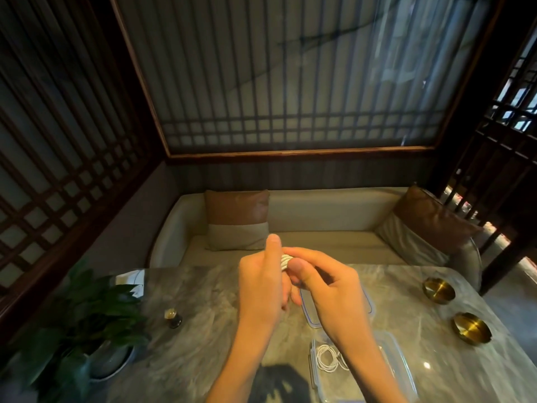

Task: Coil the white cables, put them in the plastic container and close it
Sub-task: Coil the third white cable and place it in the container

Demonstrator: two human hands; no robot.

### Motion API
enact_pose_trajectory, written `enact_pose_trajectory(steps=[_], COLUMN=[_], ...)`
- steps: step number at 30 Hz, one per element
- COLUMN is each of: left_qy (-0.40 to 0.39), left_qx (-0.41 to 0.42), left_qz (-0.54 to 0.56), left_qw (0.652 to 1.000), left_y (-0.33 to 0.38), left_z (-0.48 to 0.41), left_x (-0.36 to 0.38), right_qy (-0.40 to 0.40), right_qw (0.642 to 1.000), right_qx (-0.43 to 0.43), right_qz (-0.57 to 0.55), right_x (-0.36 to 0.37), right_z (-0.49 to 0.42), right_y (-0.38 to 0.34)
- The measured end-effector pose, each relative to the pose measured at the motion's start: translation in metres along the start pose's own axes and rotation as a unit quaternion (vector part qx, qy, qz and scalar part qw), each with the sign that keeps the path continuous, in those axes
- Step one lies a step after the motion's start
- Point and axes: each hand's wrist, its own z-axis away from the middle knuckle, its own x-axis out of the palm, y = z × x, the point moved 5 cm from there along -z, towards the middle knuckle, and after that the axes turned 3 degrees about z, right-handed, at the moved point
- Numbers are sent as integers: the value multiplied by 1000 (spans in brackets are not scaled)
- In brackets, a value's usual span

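Observation:
Above the table, both hands meet around a small coil of white cable (286,261). My left hand (263,282) has its thumb pointing up and its fingers curled under the coil. My right hand (325,283) pinches the coil from the right. Below my right forearm stands the clear plastic container (398,362), open, with another coiled white cable (327,357) lying inside at its left end. The container's lid (309,315), clear with a blue seal line, lies flat on the table just beyond it, mostly hidden by my right hand.
A potted green plant (87,324) fills the near left of the marble table (203,315). A small dark bottle (173,317) stands near it. Two brass ashtrays (438,290) (470,327) sit at the right. A cushioned bench (319,216) runs behind the table.

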Motion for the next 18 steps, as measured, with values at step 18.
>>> enact_pose_trajectory(steps=[18], left_qy=[-136], left_qx=[35], left_qz=[-41], left_qw=[989], left_y=[2], left_z=[5], left_x=[-26], right_qy=[191], right_qw=[981], right_qx=[31], right_qz=[17], right_x=[-31], right_z=[-7], right_y=[13])
